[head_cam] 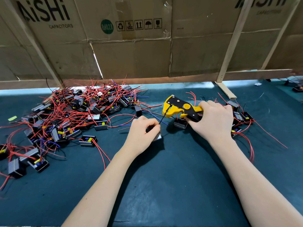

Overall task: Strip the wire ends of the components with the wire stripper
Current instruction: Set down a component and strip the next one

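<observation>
My right hand grips the handles of a yellow and black wire stripper, whose jaws point left. A thin black wire runs from those jaws down to my left hand. My left hand pinches that wire and holds a small component, mostly hidden under the fingers, just above the dark green mat. A blue wire crosses behind the black one.
A large tangle of black box components with red and blue wires covers the left of the mat. A smaller group of components lies behind my right hand. A cardboard wall on a wooden frame closes off the back.
</observation>
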Demonstrator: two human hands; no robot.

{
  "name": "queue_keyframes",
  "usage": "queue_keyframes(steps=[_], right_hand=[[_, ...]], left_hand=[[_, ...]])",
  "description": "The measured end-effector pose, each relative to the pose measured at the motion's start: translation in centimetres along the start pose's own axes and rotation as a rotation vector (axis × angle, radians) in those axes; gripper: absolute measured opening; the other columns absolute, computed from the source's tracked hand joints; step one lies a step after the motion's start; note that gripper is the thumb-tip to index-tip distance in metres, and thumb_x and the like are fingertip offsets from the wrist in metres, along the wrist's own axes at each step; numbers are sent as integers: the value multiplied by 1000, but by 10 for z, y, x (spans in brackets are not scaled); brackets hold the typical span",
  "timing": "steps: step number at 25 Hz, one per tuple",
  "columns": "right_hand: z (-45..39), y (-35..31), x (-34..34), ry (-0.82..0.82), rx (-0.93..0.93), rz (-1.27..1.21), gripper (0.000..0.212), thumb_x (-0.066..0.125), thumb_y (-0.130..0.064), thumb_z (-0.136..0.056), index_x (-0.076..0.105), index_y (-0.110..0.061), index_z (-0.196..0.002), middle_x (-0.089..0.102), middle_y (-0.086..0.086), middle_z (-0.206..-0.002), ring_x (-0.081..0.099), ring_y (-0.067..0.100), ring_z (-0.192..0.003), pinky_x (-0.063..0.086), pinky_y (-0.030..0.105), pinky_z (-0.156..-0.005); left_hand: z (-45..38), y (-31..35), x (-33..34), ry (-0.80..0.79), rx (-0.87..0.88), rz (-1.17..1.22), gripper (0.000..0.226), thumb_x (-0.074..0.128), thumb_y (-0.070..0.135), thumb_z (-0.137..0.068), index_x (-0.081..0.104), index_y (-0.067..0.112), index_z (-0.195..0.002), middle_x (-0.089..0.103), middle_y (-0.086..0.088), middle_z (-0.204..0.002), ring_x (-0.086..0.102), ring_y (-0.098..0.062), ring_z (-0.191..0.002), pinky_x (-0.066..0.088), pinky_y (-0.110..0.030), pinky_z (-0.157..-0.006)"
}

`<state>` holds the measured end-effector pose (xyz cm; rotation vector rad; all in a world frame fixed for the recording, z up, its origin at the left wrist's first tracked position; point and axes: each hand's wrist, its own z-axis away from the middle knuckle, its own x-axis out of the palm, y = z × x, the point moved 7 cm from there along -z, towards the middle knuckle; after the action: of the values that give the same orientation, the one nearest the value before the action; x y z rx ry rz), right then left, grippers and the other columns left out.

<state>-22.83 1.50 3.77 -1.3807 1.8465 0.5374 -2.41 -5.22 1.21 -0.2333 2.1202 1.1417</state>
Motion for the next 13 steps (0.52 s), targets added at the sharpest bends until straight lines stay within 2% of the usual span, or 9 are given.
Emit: queue_keyframes(steps=[3,6,8,10,13], right_hand=[[0,-1,-3,-12,-11,-1,48,74,-59,-69,50,-18,-65,52,0,-60,58,31,-63,22,34,-66],[0,-2,-2,-43,35,-3,48,76,-58,-69,47,-21,-59,41,-3,-55,58,31,-62,25,30,-61],[0,-2,-2,-7,28,6,45,77,-56,-68,55,-17,-67,49,0,-61,59,32,-68,29,32,-62],[0,1,0,22,29,44,50,73,-58,-70,61,-12,-86,60,7,-80,58,33,-82,31,39,-74],[0,12,3,31,77,48,55,68,-60,-72,60,-10,-94,61,9,-90,56,33,-89,32,41,-81]], left_hand=[[0,-1,1,-10,-4,-4,27,50,30,-81,67,11,-72,53,4,-67,44,-11,-81,27,-12,-79],[0,-2,0,4,2,5,25,54,29,-82,68,11,-72,55,3,-68,44,-9,-80,27,-21,-77],[0,1,-3,16,65,-42,20,61,26,-86,69,12,-75,56,5,-70,46,-11,-83,28,-28,-80],[1,5,-8,66,159,-195,16,68,31,-87,70,16,-81,63,7,-78,49,-15,-89,33,-35,-83],[-1,-2,-24,183,124,-219,22,72,40,-85,65,20,-84,66,11,-86,51,-16,-92,34,-36,-86]])
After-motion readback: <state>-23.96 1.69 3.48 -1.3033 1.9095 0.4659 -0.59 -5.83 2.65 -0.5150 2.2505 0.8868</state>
